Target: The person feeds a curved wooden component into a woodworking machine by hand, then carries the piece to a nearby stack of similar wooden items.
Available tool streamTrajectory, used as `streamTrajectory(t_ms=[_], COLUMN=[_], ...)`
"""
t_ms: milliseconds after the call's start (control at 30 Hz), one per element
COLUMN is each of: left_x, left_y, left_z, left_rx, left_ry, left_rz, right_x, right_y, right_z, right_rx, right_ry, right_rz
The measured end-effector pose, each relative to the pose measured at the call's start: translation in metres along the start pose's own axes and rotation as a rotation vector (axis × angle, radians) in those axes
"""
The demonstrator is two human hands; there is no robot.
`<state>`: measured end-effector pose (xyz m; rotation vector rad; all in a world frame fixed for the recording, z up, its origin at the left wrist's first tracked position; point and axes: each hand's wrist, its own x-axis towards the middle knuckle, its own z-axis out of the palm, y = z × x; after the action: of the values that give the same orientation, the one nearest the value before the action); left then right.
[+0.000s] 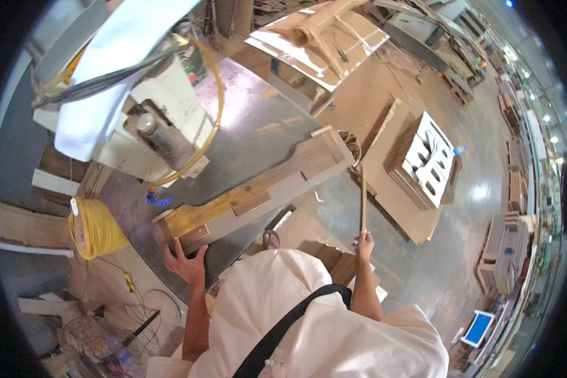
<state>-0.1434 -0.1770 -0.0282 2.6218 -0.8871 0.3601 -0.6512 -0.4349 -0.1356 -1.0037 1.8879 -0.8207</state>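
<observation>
Nearest the camera, the person's cream shirt [334,327] with a dark strap [283,327] across it fills the lower middle. Just beyond it, the left hand [186,261] lies spread with fingers apart, pressing against the near end of a long wooden plank [252,192]. The plank rests on the grey metal desk [252,126]; its long axis runs from the lower left, at the hand, up toward the right, so its far end points away and to the right, reaching the desk's right edge. Flat wooden blocks sit fastened along its top.

The right hand [363,242] is closed in a pinch around the lower end of a thin wooden stick [362,198]. The stick stands nearly upright in the picture, pointing away from the person, its far tip close to the plank's far end, just off the desk.

Left of the plank, a yellow coil of cord [94,227] sits beside the desk. Farther on, a pale machine [132,94] with a metal shaft stands over the desk. On the floor to the right lie stacked boards [416,170], one white with dark cut-outs.
</observation>
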Motion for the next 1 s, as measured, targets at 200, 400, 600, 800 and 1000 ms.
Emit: streamTrajectory(t_ms=[200, 400, 600, 800, 1000], left_x=[-0.019, -0.031, -0.029, -0.026, -0.033], left_y=[0.009, 0.016, 0.023, 0.031, 0.024], left_z=[0.007, 0.005, -0.001, -0.005, -0.005], left_rx=[0.060, 0.093, 0.091, 0.072, 0.035], left_ry=[0.000, 0.001, -0.022, -0.074, -0.036], left_rz=[-0.113, -0.131, -0.105, -0.124, -0.137], right_x=[-0.053, -0.055, 0.041, 0.165, 0.134], right_y=[0.054, 0.086, 0.071, -0.113, -0.227], right_z=[-0.004, 0.016, 0.054, 0.038, 0.036], right_rx=[0.179, 0.108, 0.088, 0.223, 0.141], right_ry=[-0.130, -0.158, -0.180, -0.223, -0.021], right_rz=[0.567, 0.731, 0.521, 0.416, 0.193])
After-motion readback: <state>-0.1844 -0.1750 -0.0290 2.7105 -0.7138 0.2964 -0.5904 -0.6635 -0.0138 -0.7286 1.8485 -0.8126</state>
